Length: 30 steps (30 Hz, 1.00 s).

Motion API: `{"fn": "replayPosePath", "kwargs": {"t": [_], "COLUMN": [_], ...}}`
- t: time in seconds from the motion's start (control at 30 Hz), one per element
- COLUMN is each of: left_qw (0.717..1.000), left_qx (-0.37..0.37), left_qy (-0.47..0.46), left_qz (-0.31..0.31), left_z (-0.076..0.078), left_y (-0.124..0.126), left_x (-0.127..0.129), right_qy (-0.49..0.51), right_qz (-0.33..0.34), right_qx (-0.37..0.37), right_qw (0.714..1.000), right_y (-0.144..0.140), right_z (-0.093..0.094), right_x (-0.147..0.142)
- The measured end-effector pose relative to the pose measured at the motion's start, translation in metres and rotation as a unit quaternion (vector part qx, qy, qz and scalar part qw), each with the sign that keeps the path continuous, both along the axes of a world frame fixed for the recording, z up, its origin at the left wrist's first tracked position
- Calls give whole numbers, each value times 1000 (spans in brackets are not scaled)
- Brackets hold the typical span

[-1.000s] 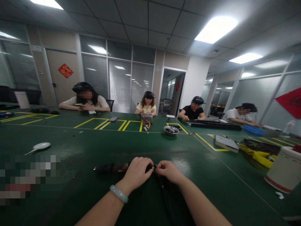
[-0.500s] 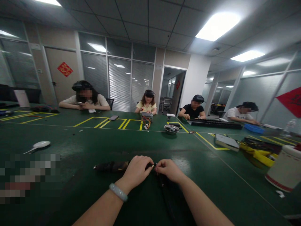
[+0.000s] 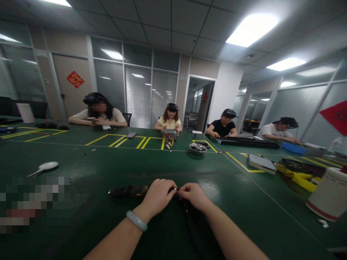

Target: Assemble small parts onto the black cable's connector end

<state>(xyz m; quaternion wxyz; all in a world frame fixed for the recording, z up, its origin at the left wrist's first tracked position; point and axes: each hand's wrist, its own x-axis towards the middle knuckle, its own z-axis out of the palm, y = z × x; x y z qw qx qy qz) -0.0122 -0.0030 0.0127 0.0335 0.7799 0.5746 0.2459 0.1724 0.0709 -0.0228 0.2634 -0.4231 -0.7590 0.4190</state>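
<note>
A dark, slim cylindrical tool [image 3: 130, 191] with a small metal tip at its left end lies across the table. My left hand [image 3: 159, 193] covers its right end, thumb and forefinger pinched together. A tiny shiny piece [image 3: 176, 189] shows at those fingertips; its kind is too small to tell. My right hand [image 3: 194, 195] meets the left there, its fingers closed in a pinch on something mostly hidden. Below the right hand, a long black strip or cord [image 3: 193, 231] runs toward me, blending into the dark table.
A white spoon [image 3: 48, 166] lies at left. Ahead stand a metal bowl [image 3: 197, 148] and a grey box with coloured wires [image 3: 170, 135]. On the right are a flat silver box [image 3: 261, 164], a yellow tray [image 3: 305, 181] and a white canister [image 3: 326, 195]. Several people sit across the table.
My hands stay almost in place; the small piece between my fingertips has shifted slightly. Across the table, the person in yellow has moved a hand a little.
</note>
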Motion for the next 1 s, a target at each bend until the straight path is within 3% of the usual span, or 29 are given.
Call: {"fn": "replayPosePath", "kwargs": {"t": [0.5,1.0], "left_qw": [1000,999], "left_qx": [-8,-25], "left_qy": [7,23], "left_qz": [17,8], "left_z": [4,5], "left_y": [-1,-1], "left_x": [3,2], "right_qy": [-50,8], "right_qz": [39,-21], "right_qx": [-27,-34], "right_qw": [998,999], "right_y": [5,-2], "right_z": [1,0], "right_x": [11,-4]}}
